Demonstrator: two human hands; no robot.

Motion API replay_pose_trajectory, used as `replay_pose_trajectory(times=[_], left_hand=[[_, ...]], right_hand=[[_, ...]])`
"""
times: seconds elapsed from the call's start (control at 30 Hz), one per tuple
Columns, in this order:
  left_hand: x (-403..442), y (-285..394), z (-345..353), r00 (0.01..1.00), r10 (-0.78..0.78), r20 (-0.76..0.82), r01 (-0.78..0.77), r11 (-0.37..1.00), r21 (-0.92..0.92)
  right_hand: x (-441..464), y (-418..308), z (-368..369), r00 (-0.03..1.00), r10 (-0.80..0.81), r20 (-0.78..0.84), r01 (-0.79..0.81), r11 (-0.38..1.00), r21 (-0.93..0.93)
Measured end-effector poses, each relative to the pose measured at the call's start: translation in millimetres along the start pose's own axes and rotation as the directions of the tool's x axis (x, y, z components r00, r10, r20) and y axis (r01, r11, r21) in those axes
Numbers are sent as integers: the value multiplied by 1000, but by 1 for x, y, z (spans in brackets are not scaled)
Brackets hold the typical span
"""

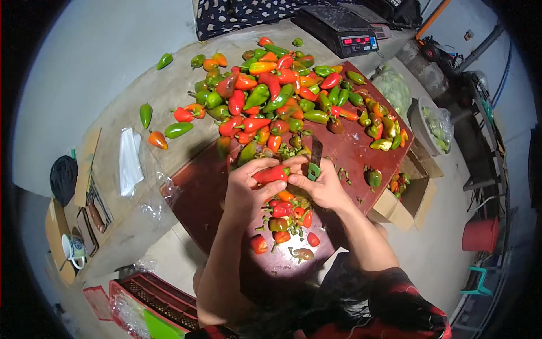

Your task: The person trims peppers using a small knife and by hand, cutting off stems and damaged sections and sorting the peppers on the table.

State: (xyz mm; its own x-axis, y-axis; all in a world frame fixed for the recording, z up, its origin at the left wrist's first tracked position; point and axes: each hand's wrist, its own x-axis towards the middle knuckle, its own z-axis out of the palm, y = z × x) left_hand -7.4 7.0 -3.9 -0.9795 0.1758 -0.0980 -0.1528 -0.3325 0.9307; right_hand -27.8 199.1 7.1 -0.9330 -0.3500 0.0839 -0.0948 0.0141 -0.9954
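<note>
A red pepper [269, 175] is gripped in my left hand [248, 183], lying sideways with its stem end toward the right. My right hand [324, 186] is closed round a knife [316, 153] with a green handle, its dark blade pointing up and away from me. The right thumb and fingertips touch the pepper's stem end. Below my hands, cut peppers [280, 210] and bits of green stem lie on the near part of the dark red table [197, 195]. Just beyond my hands rises a big heap of red, orange and green peppers [259, 96].
A digital scale [344, 37] stands at the back right. On the right are an open cardboard box [403, 200] with peppers inside and a tub [432, 127] of bagged produce. White plastic bags [130, 162] and a mug [73, 248] lie left. A red crate [155, 299] sits lower left.
</note>
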Motion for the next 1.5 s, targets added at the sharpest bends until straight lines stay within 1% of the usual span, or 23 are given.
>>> replay_pose_trajectory(times=[0.07, 0.1, 0.13, 0.2, 0.27, 0.33, 0.6, 0.67, 0.73, 0.8, 0.87, 0.93, 1.0, 1.07, 1.1, 1.13, 1.17, 1.2, 1.27, 1.33, 1.37, 1.4, 1.5], left_hand=[[-2, 2, 3, 990, 118, -73, -115, 993, 32], [-2, 6, 3, 985, 145, -92, -132, 981, 140], [-3, 7, 3, 985, 147, -89, -134, 981, 139], [-3, 6, 6, 952, 284, -116, -254, 942, 221], [-3, 1, 12, 949, 294, -113, -275, 949, 156], [-4, -1, 17, 938, 332, -101, -312, 934, 177], [-8, 1, 19, 941, 329, -76, -318, 939, 131], [-9, 1, 18, 917, 397, -28, -387, 906, 173], [-13, 0, 22, 933, 359, -30, -355, 930, 97], [-12, 4, 21, 938, 345, -19, -344, 938, 25], [-14, 3, 19, 910, 414, -13, -414, 910, 3], [-14, 6, 16, 922, 386, -39, -384, 923, 34], [-11, 4, 11, 936, 298, -188, -304, 953, -5], [-7, 0, 3, 934, 286, -216, -308, 948, -76], [-4, 7, 1, 940, 174, -295, -280, 886, -369], [-4, 14, 1, 943, 40, -329, -250, 737, -628], [-3, 21, 6, 925, -108, -365, -192, 696, -692], [-1, 16, -1, 926, -110, -360, -186, 698, -691], [5, 3, -20, 953, -137, -271, -159, 534, -830], [6, 4, -20, 940, -180, -289, -174, 474, -863], [5, 5, -20, 926, -231, -300, -186, 414, -891], [4, 7, -19, 925, -222, -307, -198, 409, -891], [2, 8, -14, 928, -283, -243, -108, 420, -901]], right_hand=[[0, -1, -7, 997, 9, -76, -19, 991, -130], [3, -1, -14, 996, -13, -87, -15, 948, -317], [3, 1, -14, 996, -15, -88, -14, 947, -320], [1, 2, -15, 979, -121, -165, -18, 753, -658], [-3, 7, -8, 964, -247, -96, 87, 640, -764], [-3, 11, -3, 953, -303, -21, 172, 594, -786], [-1, 2, -2, 950, -310, 29, 188, 498, -847], [3, 4, -8, 952, -305, 35, 183, 474, -861], [14, 19, -29, 987, -78, -139, -110, 295, -949], [29, 17, -52, 948, -162, -274, -209, 335, -919], [28, 6, -57, 931, -255, -262, -158, 366, -917], [24, 4, -54, 929, -186, -321, -202, 472, -858], [21, 7, -49, 937, -117, -330, -236, 486, -842], [23, 11, -47, 960, -25, -278, -224, 527, -820], [26, 4, -43, 961, 10, -277, -237, 548, -802], [33, 7, -41, 962, 5, -273, -232, 548, -804], [40, 16, -39, 974, -59, -217, -148, 560, -815], [48, 20, -37, 979, -124, -163, -66, 566, -822], [66, 16, -26, 985, -133, -105, -25, 502, -864], [83, 15, -13, 987, -155, -46, 22, 411, -911], [89, 13, -6, 995, -87, -46, -11, 368, -930], [93, 17, -4, 995, -92, -34, 2, 364, -931], [97, 27, 1, 998, -30, -56, -49, 210, -976]])
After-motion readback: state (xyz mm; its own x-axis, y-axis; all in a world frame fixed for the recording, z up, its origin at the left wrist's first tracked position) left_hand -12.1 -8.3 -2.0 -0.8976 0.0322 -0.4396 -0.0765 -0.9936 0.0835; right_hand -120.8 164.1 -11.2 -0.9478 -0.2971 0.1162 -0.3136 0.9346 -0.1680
